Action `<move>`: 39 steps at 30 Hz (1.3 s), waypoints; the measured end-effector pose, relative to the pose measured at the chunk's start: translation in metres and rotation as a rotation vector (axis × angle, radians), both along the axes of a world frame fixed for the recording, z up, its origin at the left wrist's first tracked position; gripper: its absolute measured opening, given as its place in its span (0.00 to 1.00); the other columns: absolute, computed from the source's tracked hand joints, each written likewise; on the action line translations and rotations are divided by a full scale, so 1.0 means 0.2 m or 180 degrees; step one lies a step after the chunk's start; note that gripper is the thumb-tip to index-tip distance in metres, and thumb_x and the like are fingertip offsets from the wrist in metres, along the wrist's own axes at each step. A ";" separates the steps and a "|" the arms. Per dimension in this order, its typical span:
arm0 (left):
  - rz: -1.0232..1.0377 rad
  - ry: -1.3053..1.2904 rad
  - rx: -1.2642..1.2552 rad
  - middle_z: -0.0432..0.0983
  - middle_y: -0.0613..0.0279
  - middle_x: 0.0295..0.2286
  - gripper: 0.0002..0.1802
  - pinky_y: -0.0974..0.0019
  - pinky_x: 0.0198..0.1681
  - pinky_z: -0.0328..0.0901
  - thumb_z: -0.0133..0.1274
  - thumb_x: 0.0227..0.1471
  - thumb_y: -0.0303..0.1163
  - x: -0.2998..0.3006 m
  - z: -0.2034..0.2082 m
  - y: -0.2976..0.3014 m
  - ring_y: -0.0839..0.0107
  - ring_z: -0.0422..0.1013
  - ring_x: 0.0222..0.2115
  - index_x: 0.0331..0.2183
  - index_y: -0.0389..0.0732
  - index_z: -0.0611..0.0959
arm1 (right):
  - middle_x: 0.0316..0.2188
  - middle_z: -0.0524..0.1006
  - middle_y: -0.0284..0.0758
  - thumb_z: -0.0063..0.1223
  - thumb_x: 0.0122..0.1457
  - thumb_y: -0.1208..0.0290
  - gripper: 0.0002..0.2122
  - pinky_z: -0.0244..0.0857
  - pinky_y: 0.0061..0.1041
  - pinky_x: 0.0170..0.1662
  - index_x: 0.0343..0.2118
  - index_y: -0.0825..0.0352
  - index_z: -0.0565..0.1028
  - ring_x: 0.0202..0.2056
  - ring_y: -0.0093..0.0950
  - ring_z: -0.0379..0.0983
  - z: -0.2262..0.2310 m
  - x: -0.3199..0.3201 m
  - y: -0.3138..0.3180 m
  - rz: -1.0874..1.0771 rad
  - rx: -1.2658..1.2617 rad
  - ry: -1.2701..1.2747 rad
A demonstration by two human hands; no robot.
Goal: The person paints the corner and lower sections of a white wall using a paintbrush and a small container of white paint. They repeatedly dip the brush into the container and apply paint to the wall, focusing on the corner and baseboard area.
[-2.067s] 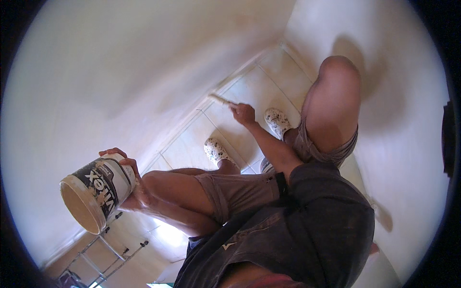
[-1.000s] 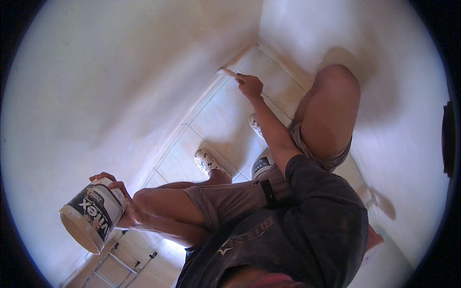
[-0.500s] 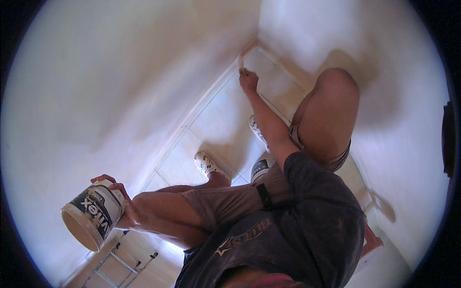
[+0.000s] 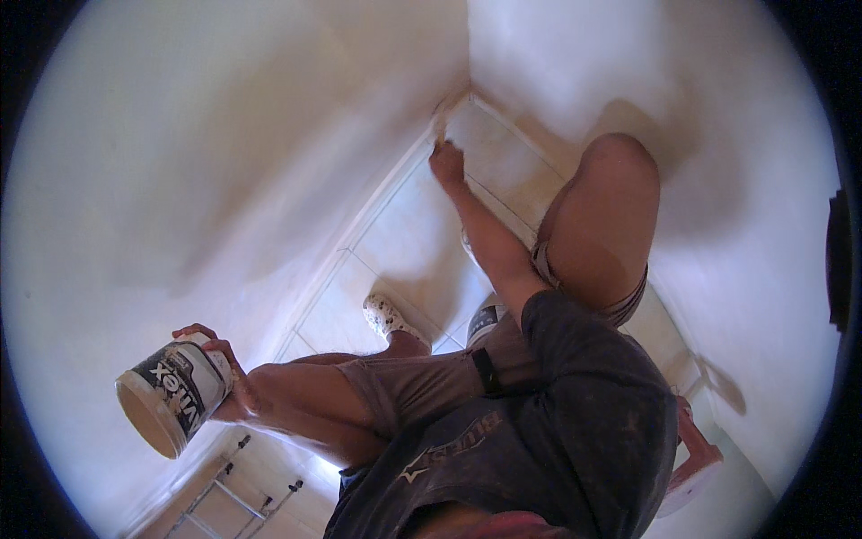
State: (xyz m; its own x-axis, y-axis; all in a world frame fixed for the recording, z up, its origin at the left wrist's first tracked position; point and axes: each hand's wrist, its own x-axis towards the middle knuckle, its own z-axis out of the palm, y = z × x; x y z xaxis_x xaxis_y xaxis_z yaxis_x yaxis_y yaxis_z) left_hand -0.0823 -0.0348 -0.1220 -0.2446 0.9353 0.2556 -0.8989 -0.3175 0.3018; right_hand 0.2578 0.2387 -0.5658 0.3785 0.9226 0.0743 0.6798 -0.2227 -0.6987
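Over at the left, a white and black paint bucket (image 4: 190,382) is tilted, its open mouth turned toward the lower left. My left hand (image 4: 235,382) grips it with the fingers curled over its side. Farther up, my right arm reaches toward the room's corner. My right hand (image 4: 447,164) is closed around a paintbrush (image 4: 440,133), whose pale tip is small and partly blurred. The brush meets the foot of the left wall (image 4: 269,162), just above the baseboard (image 4: 382,199) and short of the corner. Most of its handle is hidden in my fist.
Pale floor tiles (image 4: 404,229) run along the baseboard. A second bucket (image 4: 486,318) stands between my legs, partly hidden. My bent knee (image 4: 620,171) is near the right wall (image 4: 718,135). A metal ladder (image 4: 220,494) is at lower left, a reddish object (image 4: 696,454) behind me at right.
My right hand and the brush have moved slightly left and down along the wall's base, away from the corner. The left hand still holds the bucket in nearly the same place.
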 end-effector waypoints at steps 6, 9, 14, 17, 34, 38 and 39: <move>0.0039 -0.0116 -0.0066 0.61 0.45 0.56 0.40 0.37 0.60 0.60 0.67 0.46 0.38 0.00 -0.01 0.00 0.50 0.55 0.62 0.58 0.35 0.71 | 0.32 0.80 0.54 0.49 0.67 0.59 0.17 0.71 0.54 0.43 0.33 0.70 0.77 0.35 0.57 0.77 -0.02 -0.21 -0.39 0.0208 -0.0345 0.0586; 0.0075 0.0003 0.0003 0.61 0.45 0.56 0.38 0.38 0.60 0.61 0.66 0.48 0.38 0.00 -0.02 0.03 0.50 0.54 0.62 0.57 0.36 0.72 | 0.33 0.81 0.53 0.49 0.68 0.61 0.14 0.71 0.54 0.42 0.44 0.68 0.74 0.37 0.57 0.78 0.07 -0.09 -0.24 -0.1044 -0.0123 0.1001; -0.0133 -0.0177 -0.0004 0.61 0.45 0.57 0.36 0.38 0.61 0.59 0.66 0.49 0.38 0.00 -0.01 0.02 0.50 0.53 0.63 0.57 0.35 0.73 | 0.32 0.80 0.58 0.46 0.68 0.64 0.19 0.72 0.55 0.39 0.58 0.69 0.66 0.36 0.59 0.79 0.14 0.16 0.08 -0.0422 0.0212 0.0639; -0.0093 -0.0094 0.0043 0.62 0.45 0.57 0.35 0.38 0.62 0.59 0.66 0.48 0.39 0.01 0.00 -0.02 0.51 0.52 0.64 0.55 0.34 0.74 | 0.28 0.81 0.55 0.44 0.69 0.65 0.20 0.72 0.55 0.35 0.58 0.71 0.67 0.32 0.57 0.79 0.26 -0.22 -0.12 -0.0187 -0.0145 0.0587; 0.0372 -0.0258 0.0043 0.69 0.52 0.56 0.30 0.40 0.61 0.57 0.66 0.51 0.45 -0.01 0.03 -0.07 0.55 0.52 0.63 0.54 0.46 0.81 | 0.20 0.78 0.49 0.42 0.71 0.48 0.23 0.70 0.53 0.30 0.31 0.63 0.77 0.25 0.53 0.78 0.05 -0.64 -0.83 0.1787 -0.0320 0.0056; 0.0388 -0.0486 0.0018 0.69 0.51 0.56 0.33 0.39 0.62 0.55 0.66 0.51 0.48 0.03 0.01 -0.09 0.52 0.50 0.64 0.56 0.47 0.79 | 0.22 0.79 0.49 0.42 0.71 0.48 0.22 0.71 0.54 0.32 0.31 0.63 0.77 0.27 0.54 0.78 -0.08 -0.79 -1.00 0.2287 -0.0706 -0.0042; 0.0396 -0.0500 -0.0018 0.69 0.51 0.56 0.34 0.39 0.62 0.54 0.65 0.51 0.48 0.07 0.01 -0.06 0.52 0.50 0.64 0.57 0.47 0.78 | 0.24 0.80 0.51 0.42 0.71 0.48 0.23 0.71 0.53 0.34 0.32 0.65 0.77 0.29 0.54 0.78 -0.11 -0.87 -1.02 0.2619 -0.0828 0.0301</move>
